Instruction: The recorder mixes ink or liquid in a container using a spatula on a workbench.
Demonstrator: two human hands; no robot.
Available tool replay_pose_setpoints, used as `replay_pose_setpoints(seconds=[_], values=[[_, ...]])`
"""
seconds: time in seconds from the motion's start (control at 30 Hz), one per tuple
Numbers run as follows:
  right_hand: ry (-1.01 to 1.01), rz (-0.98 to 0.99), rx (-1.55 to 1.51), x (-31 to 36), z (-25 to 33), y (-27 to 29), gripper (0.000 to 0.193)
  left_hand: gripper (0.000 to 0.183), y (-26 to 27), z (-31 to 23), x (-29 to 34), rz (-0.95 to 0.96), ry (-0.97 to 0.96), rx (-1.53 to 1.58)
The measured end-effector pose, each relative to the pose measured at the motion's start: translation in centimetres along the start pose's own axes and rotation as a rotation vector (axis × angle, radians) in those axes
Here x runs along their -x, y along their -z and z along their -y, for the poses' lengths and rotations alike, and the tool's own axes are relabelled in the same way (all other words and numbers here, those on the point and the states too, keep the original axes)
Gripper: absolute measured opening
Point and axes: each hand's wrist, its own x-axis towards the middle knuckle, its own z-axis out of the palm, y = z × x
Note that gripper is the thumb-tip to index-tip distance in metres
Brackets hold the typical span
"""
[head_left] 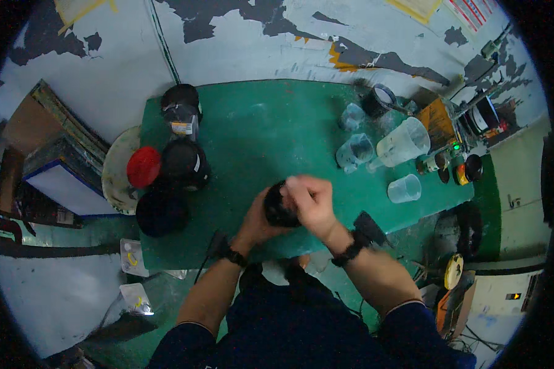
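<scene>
A round black container (281, 208) is held over the front part of the green table (258, 141). My left hand (256, 222) wraps around its side from the left. Above its right edge my right hand (309, 204) is closed, the fingers bent inward at the container's top. Whatever those fingers pinch, if anything, is hidden. The inside of the container is too dark to make out.
Dark tubs (184, 163) and a red lid (144, 166) stand along the left edge. On the right are a clear plastic beaker (404, 142), a smaller clear cup (404, 189), stained cups (355, 152) and a black pot (379, 100). A peeling wall rises behind.
</scene>
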Motion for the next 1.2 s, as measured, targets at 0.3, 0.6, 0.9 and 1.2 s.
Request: replay_pose_setpoints(seconds=[0.3, 0.6, 0.9, 1.2], values=[[0.063, -0.146, 0.101, -3.1, -1.5, 4.1, 0.032, 0.113, -0.4, -2.2, 0.1, -0.035, -0.083, -0.094], [0.064, -0.004, 0.147, 2.1, -0.7, 4.3, 0.035, 0.112, -0.2, -0.5, 0.8, -0.077, -0.03, -0.05], [0.182, 0.017, 0.183, -2.1, -0.1, -0.4, 0.039, 0.114, -0.7, -0.2, 0.6, 0.009, -0.024, -0.007], [-0.015, -0.099, 0.155, -0.2, -0.1, 6.3, 0.037, 0.117, -0.7, -0.5, 0.6, -0.025, -0.052, -0.135]])
